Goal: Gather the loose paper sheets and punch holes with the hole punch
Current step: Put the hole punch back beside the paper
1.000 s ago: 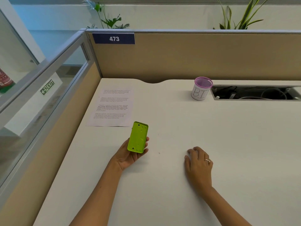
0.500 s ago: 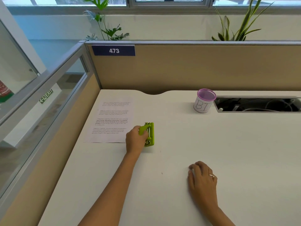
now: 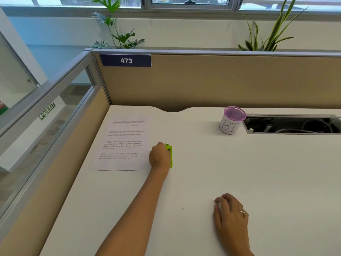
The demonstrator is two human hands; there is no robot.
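Head view: left hand (image 3: 159, 157) clasps the lime-green hole punch (image 3: 170, 155) beside the paper sheets' (image 3: 121, 143) right edge – right hand (image 3: 230, 215) rests loosely curled on bare desk (image 3: 267, 172).

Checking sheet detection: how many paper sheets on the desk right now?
1 visible: the printed sheet lies flat at the desk's far left, just left of the left hand on the green hole punch. More could be stacked beneath; can't tell.
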